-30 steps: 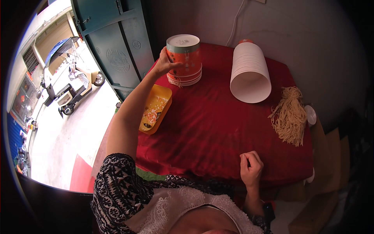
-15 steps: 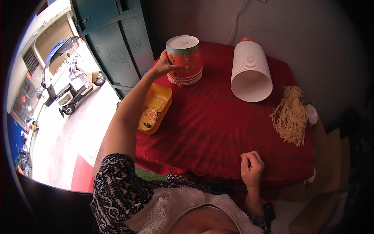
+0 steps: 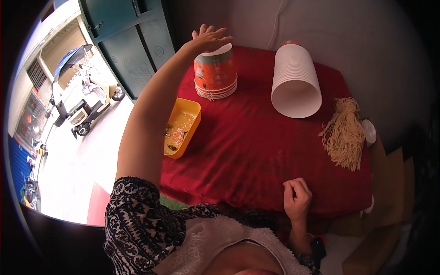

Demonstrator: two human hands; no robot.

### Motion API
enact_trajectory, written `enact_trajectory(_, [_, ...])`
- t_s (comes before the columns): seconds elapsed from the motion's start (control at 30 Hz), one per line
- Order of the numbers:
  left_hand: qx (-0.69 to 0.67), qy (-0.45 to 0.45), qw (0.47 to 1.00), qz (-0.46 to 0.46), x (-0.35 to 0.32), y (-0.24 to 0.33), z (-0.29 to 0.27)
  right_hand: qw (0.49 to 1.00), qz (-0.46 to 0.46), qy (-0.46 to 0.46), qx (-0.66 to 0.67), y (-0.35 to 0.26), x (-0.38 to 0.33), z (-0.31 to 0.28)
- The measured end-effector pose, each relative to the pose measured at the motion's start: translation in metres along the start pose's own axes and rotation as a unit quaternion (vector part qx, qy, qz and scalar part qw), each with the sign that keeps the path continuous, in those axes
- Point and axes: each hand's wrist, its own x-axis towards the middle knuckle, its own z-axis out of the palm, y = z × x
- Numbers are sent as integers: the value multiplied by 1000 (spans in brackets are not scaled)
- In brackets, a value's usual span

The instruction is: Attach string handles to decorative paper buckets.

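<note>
An upturned stack of orange paper buckets with white rims and a grey-green base band stands at the back left of the table. My left hand is over its top, palm down, fingers spread, holding nothing; it hides part of the bucket's base, and I cannot tell whether it touches. Low at the right, my right hand is closed above the table's near edge, and anything inside the fingers is hidden. A yellow tray with small pale and orange bits lies beside my left forearm.
A long stack of white paper buckets lies on its side at the back right. Near the right edge of the red-covered table is a bundle of tan strings, beside a white round lid. A green metal door stands left, with a parked three-wheeler outside.
My left hand has let go of the side of the orange bucket stack and risen over its top, fingers spreading. My right hand stays closed in the same place.
</note>
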Motion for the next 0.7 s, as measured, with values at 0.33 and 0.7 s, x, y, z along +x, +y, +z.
enact_trajectory(0.33, [-44, -90, 991, -83, -12, 32, 21, 1000, -11, -1, 4, 3, 2, 2])
enact_trajectory(0.7, [-4, -76, 996, -40, -8, 24, 35, 1000, -6, 19, 15, 5, 2, 1])
